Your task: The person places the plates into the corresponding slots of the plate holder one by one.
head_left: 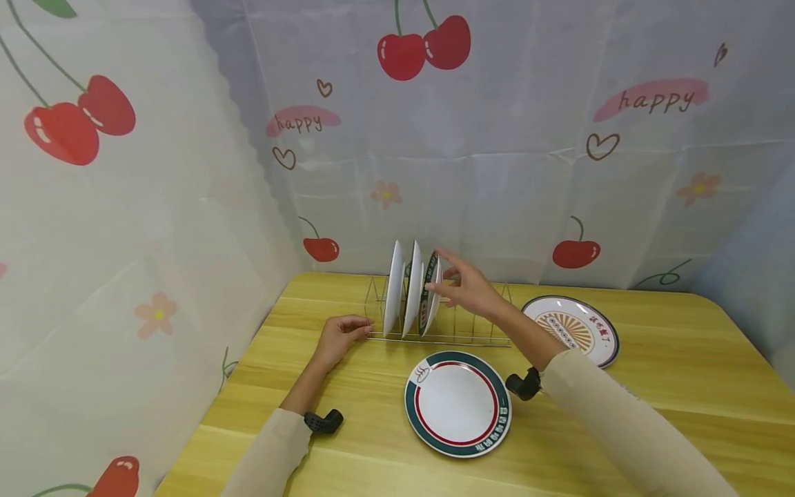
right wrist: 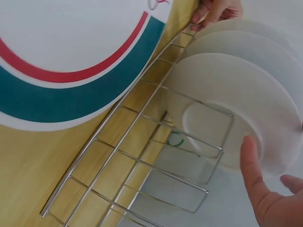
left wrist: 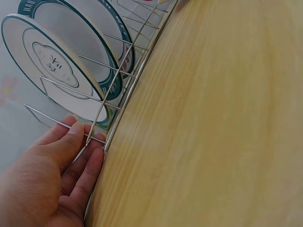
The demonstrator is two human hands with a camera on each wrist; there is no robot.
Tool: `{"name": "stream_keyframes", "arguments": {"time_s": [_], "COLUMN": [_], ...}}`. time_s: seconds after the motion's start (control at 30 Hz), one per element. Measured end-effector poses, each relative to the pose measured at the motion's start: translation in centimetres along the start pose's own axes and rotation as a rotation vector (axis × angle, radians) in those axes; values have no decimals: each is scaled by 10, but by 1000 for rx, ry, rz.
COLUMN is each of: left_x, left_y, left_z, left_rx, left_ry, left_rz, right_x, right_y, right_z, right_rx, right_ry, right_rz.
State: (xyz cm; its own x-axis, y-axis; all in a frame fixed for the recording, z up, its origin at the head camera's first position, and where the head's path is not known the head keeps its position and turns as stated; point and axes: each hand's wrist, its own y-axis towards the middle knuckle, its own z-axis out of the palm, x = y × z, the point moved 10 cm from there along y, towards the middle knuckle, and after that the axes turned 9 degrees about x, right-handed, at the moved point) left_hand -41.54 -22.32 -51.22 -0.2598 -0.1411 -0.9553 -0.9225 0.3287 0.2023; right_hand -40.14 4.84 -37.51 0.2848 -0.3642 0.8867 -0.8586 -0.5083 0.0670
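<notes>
In the head view my left hand (head_left: 340,338) grips the left end of a wire dish rack (head_left: 472,338). The left wrist view shows that thumb and fingers pinching the rack's corner wires. Three plates stand upright side by side in the rack: a left plate (head_left: 393,290), a middle plate (head_left: 413,293) and a right, green-rimmed plate (head_left: 437,304). My right hand (head_left: 470,284) is at the right plate, index fingertip at its top rim and thumb across its side. In the right wrist view the thumb (right wrist: 253,172) lies over the plate's white back; the other fingers are mostly cut off.
A green-rimmed plate with a red ring (head_left: 459,407) lies flat in front of the rack. Under my right forearm, a plate with an orange sunburst (head_left: 577,328) lies on the wooden table (head_left: 683,366). A cherry-print curtain (head_left: 484,172) hangs close behind the rack.
</notes>
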Motion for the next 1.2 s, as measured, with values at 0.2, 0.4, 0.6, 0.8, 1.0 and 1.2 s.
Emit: {"name": "stream_keyframes", "arguments": {"time_s": [0.2, 0.4, 0.6, 0.8, 1.0, 1.2], "left_x": [1, 3, 4, -10, -22, -14], "left_y": [-1, -1, -1, -4, -9, -5], "left_z": [0, -2, -3, 1, 6, 6], "left_rx": [-8, -4, 9, 24, 32, 39], "left_ry": [2, -5, -9, -2, -13, -8], "left_rz": [0, 16, 10, -9, -4, -17], "right_x": [-1, 2, 3, -4, -17, -38], "right_y": [-21, -51, -85, -114, -135, -154], "right_z": [-10, -26, -46, -68, -89, -117], "right_rx": [-22, -68, -117, -143, -190, -256], "right_ry": [1, 13, 50, 110, 125, 115], "right_rz": [58, 77, 71, 47, 28, 32]}}
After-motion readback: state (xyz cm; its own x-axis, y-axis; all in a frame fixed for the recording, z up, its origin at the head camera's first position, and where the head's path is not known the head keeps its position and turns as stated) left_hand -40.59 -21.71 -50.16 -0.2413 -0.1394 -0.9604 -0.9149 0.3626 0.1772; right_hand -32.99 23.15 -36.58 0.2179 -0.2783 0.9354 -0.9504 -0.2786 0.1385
